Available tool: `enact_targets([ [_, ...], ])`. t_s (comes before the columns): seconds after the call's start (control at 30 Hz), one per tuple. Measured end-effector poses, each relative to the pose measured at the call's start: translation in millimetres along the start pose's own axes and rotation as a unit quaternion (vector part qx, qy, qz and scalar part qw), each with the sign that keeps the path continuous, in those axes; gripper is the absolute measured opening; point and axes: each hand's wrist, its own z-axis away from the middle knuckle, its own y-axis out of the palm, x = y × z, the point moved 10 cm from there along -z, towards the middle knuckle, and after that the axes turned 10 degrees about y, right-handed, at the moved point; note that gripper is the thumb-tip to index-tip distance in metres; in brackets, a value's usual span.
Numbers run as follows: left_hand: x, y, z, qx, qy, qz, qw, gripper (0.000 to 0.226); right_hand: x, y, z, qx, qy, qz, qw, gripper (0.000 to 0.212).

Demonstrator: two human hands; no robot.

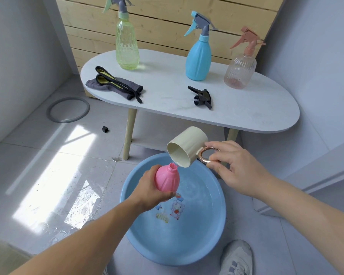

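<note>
While right hand (232, 167) pinches cup (187, 147) handle and left hand (147, 187) grips pink bottle (167, 180), we risk overshooting narrow neck into basin (187, 247) below.

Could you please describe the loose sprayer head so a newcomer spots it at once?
Find the white oval table before the wooden wall. Near its front edge, in front of the blue spray bottle, lies the sprayer head. Unlike the sprayers on that bottle, the green bottle and the clear bottle, it is black, lies on its side and joins no bottle.
</note>
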Motion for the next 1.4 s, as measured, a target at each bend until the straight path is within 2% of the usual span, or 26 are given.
enact_targets([
  [0.3, -0.1, -1.6, 0.9, -0.005, -0.003, 0.002, 1.000, 0.090, 8.3, 1.6, 1.8, -0.014, -0.054, 0.018, 0.998, 0.038],
  [0.53, -0.3, -1.4, 1.5, -0.004, -0.006, -0.004, 1.000, 0.089, 8.8, 6.0, 1.8, -0.018, -0.078, 0.021, 0.997, 0.033],
  [0.7, -1.1, -3.0, 2.2, -0.008, -0.008, 0.003, 1.000, 0.093, 2.5, 12.4, -0.4, -0.005, -0.051, 0.003, 0.999, 0.031],
  [0.8, -1.5, -3.9, 3.1, -0.010, -0.007, 0.007, 1.000, 0.094, -10.7, 13.2, -3.8, -0.005, 0.030, -0.064, 0.997, 0.021],
  [0.9, -3.3, -6.0, 4.9, -0.017, -0.009, 0.023, 1.000, 0.096, -38.1, 19.5, -4.6, -0.004, 0.176, -0.213, 0.961, 0.014],
  [0.97, -1.6, -6.7, 5.6, -0.021, -0.011, 0.030, 0.999, 0.095, -61.4, 32.2, -4.8, -0.005, 0.259, -0.260, 0.930, 0.019],
  [1.1, 1.4, -9.1, 6.0, -0.031, -0.011, 0.045, 0.998, 0.084, -103.2, 92.3, 6.5, 0.073, 0.406, -0.396, 0.820, 0.028],
  [1.23, 0.2, -12.6, 5.5, -0.035, -0.009, 0.071, 0.997, 0.080, -133.7, 150.7, 24.5, 0.143, 0.502, -0.390, 0.759, 0.022],
  [1.4, 2.2, -10.9, 8.8, -0.031, -0.018, 0.086, 0.996, 0.080, -157.3, 214.7, 42.7, 0.131, 0.561, -0.407, 0.709, 0.025],
])
